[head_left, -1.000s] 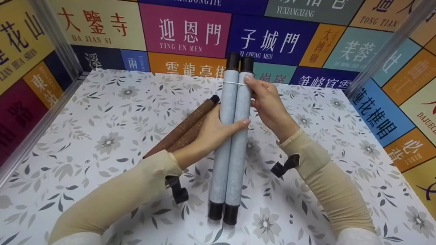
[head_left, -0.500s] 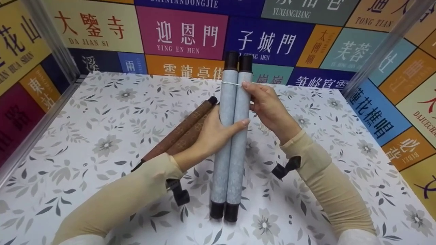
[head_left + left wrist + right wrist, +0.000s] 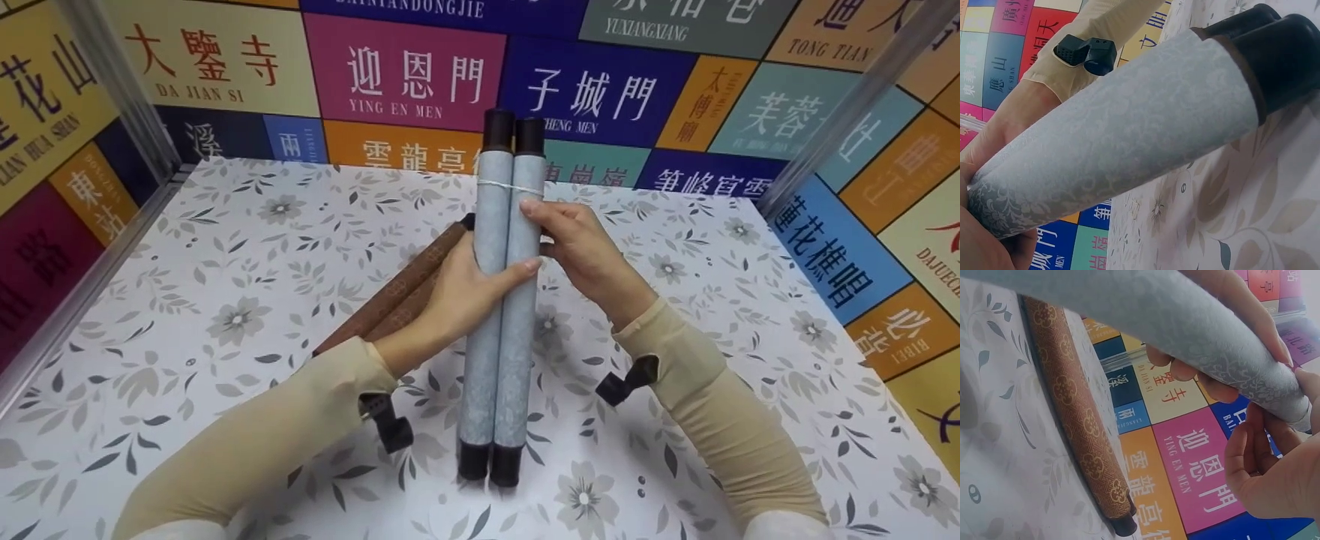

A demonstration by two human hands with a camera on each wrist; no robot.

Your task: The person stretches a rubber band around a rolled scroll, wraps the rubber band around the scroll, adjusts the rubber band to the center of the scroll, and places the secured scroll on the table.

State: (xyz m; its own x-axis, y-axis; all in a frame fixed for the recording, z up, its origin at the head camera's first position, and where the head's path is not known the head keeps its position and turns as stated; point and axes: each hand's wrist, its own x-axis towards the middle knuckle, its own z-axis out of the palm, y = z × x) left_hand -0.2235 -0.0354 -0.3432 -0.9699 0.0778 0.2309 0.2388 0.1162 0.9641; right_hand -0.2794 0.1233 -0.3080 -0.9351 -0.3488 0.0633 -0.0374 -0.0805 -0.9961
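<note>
A light blue patterned scroll [image 3: 517, 360], rolled from both sides into two parallel rolls with dark end knobs, stands tilted upright in the head view. A thin white cord [image 3: 499, 184] runs round its upper part. My left hand [image 3: 469, 296] grips the scroll at mid-length, thumb across the front; its fingers show behind the roll in the right wrist view. Higher up, my right hand [image 3: 581, 244] holds the right-hand roll, with the thumb just below the cord and the fingers curled at the side and behind. The lower dark knobs [image 3: 1280, 56] appear large in the left wrist view.
A second, brown patterned scroll [image 3: 1075, 405] with dark ends lies on the table behind my left arm. The table has a white floral cover [image 3: 240, 322]. Panels with coloured lettering [image 3: 409, 75] rise along its back and sides. Small black cameras [image 3: 628, 379] hang at both wrists.
The top of the light blue scroll has swung slightly left. My right thumb has slid from the cord to just below it, while my left hand keeps its grip.
</note>
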